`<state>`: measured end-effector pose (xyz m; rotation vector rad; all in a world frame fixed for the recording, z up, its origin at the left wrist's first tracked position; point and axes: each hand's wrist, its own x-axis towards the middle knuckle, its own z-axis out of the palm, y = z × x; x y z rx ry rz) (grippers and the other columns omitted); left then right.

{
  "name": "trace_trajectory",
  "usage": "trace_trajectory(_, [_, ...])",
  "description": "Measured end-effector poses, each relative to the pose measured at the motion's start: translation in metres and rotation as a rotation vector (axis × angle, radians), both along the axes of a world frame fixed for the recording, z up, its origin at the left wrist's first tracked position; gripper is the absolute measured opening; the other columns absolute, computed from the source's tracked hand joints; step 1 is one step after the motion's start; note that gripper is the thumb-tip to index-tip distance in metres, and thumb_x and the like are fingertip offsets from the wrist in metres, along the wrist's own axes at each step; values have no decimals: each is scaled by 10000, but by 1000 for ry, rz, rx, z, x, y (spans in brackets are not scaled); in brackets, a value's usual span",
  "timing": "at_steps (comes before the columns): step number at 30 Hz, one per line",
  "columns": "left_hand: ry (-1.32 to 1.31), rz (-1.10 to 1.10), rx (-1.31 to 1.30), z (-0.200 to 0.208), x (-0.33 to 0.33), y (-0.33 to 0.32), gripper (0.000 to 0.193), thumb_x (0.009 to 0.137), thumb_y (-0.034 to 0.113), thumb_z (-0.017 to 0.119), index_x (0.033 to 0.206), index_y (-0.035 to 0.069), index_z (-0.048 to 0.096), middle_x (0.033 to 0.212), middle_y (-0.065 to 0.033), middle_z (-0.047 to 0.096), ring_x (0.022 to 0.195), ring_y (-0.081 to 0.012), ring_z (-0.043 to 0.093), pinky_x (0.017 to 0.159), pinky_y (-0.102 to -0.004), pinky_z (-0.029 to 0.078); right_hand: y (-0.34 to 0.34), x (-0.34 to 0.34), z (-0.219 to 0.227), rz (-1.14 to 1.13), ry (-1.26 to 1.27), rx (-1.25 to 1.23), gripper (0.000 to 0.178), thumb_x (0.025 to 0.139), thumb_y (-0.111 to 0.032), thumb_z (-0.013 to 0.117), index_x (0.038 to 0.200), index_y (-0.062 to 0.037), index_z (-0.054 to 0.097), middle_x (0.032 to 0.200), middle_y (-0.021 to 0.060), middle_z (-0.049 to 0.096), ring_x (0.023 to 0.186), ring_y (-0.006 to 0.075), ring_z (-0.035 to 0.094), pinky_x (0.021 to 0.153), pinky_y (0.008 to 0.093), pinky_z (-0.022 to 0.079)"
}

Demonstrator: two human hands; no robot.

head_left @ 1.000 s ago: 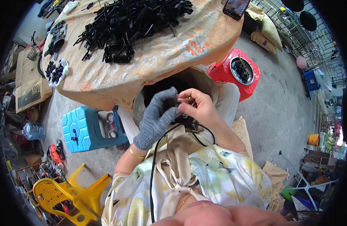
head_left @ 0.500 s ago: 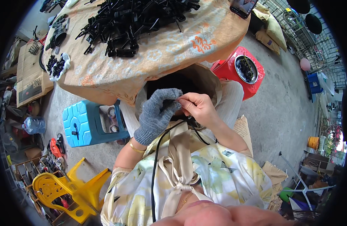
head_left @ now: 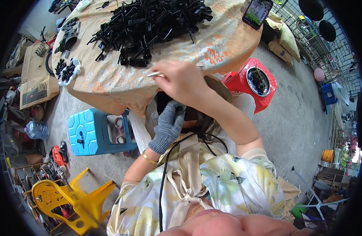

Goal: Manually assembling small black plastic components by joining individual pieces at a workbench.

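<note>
Tablecloth [head_left: 118, 84] in pale orange spreads across the far side, bearing a tangled heap [head_left: 149, 29] of black parts left of its middle. The bare right hand [head_left: 183, 80] is raised over the cloth's near edge, just nearer than the heap, its thumb and fingers pinched narrowly on a slim piece [head_left: 154, 74], pale and pointing left; what kind of thing it is cannot be told. The left hand [head_left: 168, 126], in a grey knit glove, sits lower and nearer, at the mouth of an open sack [head_left: 223, 89] between the knees; its fingers curl inward, and whether they hold anything cannot be seen. A gold bangle [head_left: 149, 158] rings the left wrist. On the cloth's left side lie a small white bag [head_left: 76, 63] with little black parts and, farther off, a dark bundle [head_left: 67, 39]. A phone [head_left: 258, 13] with a lit screen leans at the far right edge. Right of the sack stands a red container [head_left: 239, 80] with a round opening, black bits inside. On the left floor are a blue stool [head_left: 82, 131] and, nearer, a yellow chair [head_left: 80, 204].
</note>
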<state>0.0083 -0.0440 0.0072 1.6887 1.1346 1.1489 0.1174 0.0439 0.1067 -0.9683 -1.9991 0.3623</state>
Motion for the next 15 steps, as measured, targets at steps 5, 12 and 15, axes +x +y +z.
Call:
trace_trajectory(5, [274,36,-112,18,7,-1,266,804,24,530,1069,14,506,920,-170,612,807,-313,608,716,-337,475,36,-41,-4,-127,-426,45,187,738,-213,637,792,-47,571,733,108,606,677,266,621,582,344,490])
trace_trajectory(12, [396,51,111,21,10,3,387,831,88,534,1200,4,451,1161,-222,520,1039,-328,541,847,-345,444,45,-30,1,-72,-303,146,166,707,-202,639,711,-48,576,710,100,601,666,265,613,570,337,482])
trace_trajectory(15, [343,67,14,11,4,6,419,827,70,550,1225,-2,438,1223,-217,481,1096,-310,511,899,-326,421,40,-17,13,-113,-81,105,144,703,-186,623,695,-44,603,669,104,596,647,270,602,577,356,476])
